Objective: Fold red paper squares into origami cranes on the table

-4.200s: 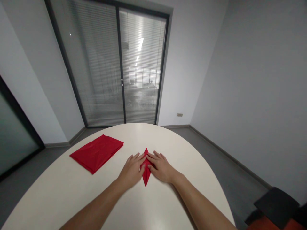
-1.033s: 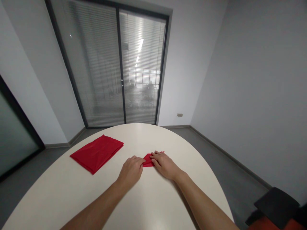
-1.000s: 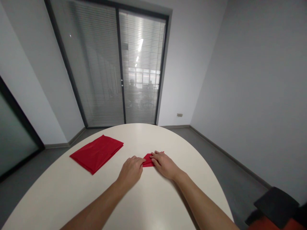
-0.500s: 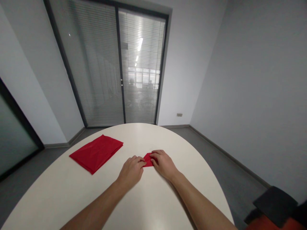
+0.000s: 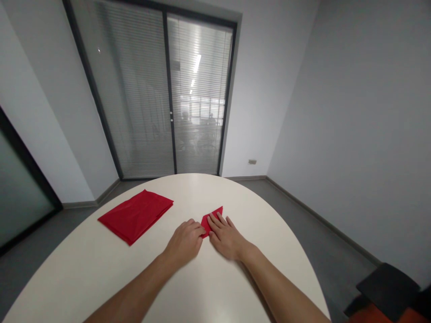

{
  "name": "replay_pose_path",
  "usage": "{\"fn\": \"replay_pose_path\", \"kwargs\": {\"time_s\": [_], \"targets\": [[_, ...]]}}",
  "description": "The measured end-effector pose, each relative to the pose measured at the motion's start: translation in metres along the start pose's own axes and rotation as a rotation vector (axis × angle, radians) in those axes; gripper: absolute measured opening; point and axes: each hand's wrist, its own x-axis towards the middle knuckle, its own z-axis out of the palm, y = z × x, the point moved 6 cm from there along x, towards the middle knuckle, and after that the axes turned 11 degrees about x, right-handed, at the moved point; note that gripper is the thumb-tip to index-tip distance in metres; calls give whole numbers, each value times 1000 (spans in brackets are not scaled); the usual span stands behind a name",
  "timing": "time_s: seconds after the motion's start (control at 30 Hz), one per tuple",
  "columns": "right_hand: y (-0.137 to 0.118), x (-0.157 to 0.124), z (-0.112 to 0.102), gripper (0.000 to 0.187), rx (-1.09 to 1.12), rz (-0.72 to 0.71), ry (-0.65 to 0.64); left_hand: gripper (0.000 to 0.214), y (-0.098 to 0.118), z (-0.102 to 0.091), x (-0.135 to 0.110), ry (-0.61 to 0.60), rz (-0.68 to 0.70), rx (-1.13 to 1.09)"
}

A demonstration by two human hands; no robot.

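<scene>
A: Starting closest to the wearer, what are the hands doing?
B: The left hand (image 5: 186, 237) has its fingers curled in on the near-left end of the small red folded piece (image 5: 205, 223), seemingly pinching it. The right hand (image 5: 228, 237) grasps nothing; its fingers are spread and laid flat across the top.
A: So which hand is nearer to the piece?
B: Neither, as both touch it. It lies on the counter (image 5: 269, 255) just ahead of and between them, under the right fingers and to the right of the left fingertips.
A: And its long axis?
B: It slants away from the wearer, from the left fingertips out to a point at the far right. That tip shows beyond the right fingers, uncovered.
A: Anything farther off?
B: A larger red folded sheet (image 5: 136, 216) lies to the left, well apart from both hands. Past the counter's far edge stands a glass partition with blinds (image 5: 202, 130).
</scene>
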Motion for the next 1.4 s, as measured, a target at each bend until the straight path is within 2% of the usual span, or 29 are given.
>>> {"fn": "replay_pose_path", "kwargs": {"time_s": [0.2,0.4,0.53,0.67,0.8,1.03,1.17,1.27,1.4], "targets": [[9,1,-4,64,26,51,2,33,7,-1,-2,12,127,-136],[11,1,-4,72,48,46,16,34,-11,7,-1,43,-54,-382],[8,1,-5,83,60,46,17,37,-18,9,0,91,-130,-422],[5,1,-6,87,68,7,-10,56,-16,15,1,72,-52,-396],[1,-1,-7,95,87,-72,-69,59,-14,18,0,31,-7,-353],[1,-3,-8,100,104,-116,-92,49,-13,19,0,13,6,-281],[3,-2,-9,94,134,-101,-54,49,-10,19,-2,32,46,-221],[4,-1,-9,92,143,-100,-21,45,-6,14,-2,18,57,-166],[3,-2,-10,97,132,-134,4,36,-2,2,-2,21,0,-41]]}}
